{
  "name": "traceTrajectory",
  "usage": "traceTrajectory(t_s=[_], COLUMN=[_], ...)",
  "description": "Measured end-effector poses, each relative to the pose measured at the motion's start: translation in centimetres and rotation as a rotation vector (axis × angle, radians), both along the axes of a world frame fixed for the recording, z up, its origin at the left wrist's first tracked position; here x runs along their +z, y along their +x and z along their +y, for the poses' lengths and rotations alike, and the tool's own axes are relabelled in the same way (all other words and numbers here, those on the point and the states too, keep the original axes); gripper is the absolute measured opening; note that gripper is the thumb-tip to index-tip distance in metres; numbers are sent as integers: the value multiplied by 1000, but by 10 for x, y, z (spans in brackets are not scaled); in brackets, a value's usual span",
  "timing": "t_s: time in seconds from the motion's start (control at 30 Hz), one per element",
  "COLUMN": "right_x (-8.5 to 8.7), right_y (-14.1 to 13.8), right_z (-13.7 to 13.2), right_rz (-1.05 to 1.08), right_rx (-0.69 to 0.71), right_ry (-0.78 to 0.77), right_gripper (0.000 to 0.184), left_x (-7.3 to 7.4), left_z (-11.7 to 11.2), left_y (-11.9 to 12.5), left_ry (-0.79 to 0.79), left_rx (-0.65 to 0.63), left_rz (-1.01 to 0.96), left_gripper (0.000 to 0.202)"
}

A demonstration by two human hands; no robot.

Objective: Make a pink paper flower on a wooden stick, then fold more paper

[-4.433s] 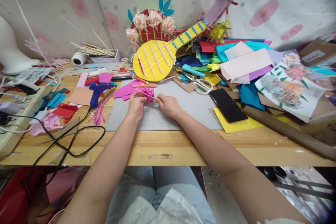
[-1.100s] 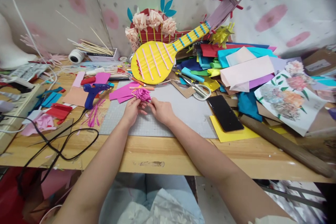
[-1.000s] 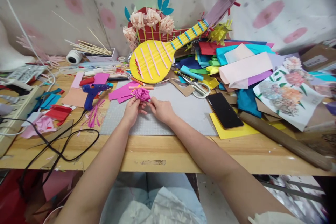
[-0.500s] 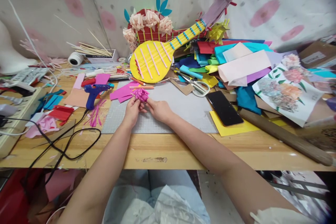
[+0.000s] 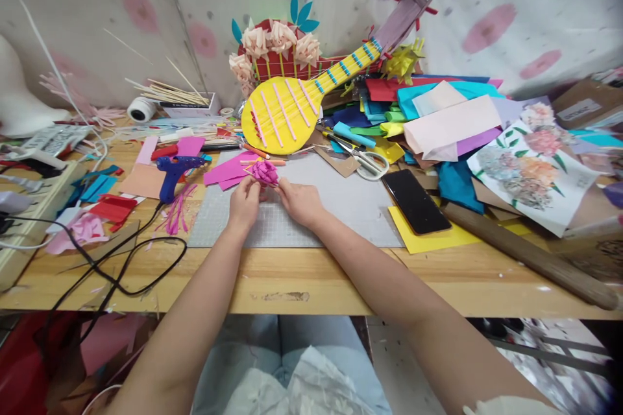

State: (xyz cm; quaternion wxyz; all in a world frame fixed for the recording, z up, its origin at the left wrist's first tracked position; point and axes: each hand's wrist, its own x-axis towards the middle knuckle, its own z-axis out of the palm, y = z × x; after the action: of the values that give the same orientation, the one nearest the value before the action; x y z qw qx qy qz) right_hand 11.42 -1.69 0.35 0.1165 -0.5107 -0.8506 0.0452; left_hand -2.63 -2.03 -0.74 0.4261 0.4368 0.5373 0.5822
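A small magenta paper flower (image 5: 265, 172) is held just above the grey cutting mat (image 5: 341, 207), between both hands. My left hand (image 5: 244, 203) pinches its left side with closed fingers. My right hand (image 5: 300, 201) pinches its right side. Magenta paper sheets (image 5: 228, 168) lie on the mat just left of the flower. A thin stick shows at the flower's left, under it.
A blue glue gun (image 5: 174, 172) with a black cord lies left of the mat. Behind stand a yellow paper guitar (image 5: 287, 110), scissors (image 5: 365, 159) and a heap of coloured paper (image 5: 438, 117). A black phone (image 5: 416, 201) lies on yellow paper to the right. A wooden rod (image 5: 530, 256) lies at right.
The flower has stayed pinched between both hands over the mat. My fingers have shifted slightly around it and the flower sits a little more upright; the view has moved slightly.
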Motion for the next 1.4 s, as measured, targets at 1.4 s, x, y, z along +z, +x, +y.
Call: traceTrajectory(t_s=[1.4], right_x=[-18], right_y=[51], right_z=[39], right_rz=[430], right_rx=[-207], right_ry=[39], right_gripper=[16], left_x=[28], left_z=[11], left_y=[-28], left_ry=[-310], left_rx=[-239], left_rz=[-814], left_gripper=[32])
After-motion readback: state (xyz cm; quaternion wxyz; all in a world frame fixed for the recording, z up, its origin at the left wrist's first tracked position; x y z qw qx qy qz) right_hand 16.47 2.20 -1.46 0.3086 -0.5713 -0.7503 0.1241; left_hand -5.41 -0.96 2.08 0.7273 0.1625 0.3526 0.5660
